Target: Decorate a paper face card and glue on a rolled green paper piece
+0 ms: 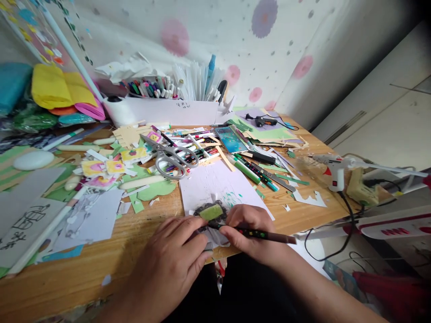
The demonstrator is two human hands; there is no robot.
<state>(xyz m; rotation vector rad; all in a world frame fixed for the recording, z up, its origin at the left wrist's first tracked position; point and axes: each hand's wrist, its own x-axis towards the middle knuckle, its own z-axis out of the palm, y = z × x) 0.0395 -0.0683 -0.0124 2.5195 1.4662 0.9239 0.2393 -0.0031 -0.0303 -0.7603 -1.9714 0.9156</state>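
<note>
A small piece of paper [211,212] has a yellow-green rectangle with a dark scribbled border around it. It lies at the near end of a white sheet [215,184] that carries green and grey marks. My left hand [180,244] grips the small piece's left edge, fingers on top and thumb below. In my right hand [251,229] is a slim dark marker pen [261,234] with a coloured pattern and a brown end. Its tip points left, close to the green rectangle. My right fingers hide part of the paper's right side.
Grey scissors [173,159] lie beyond the sheet among several markers. A phone [230,139] rests behind them. Green markers [247,169] and a craft knife [274,177] lie to the right. A white glue gun [335,172] with a cord is at the right edge. Paper scraps cover the left.
</note>
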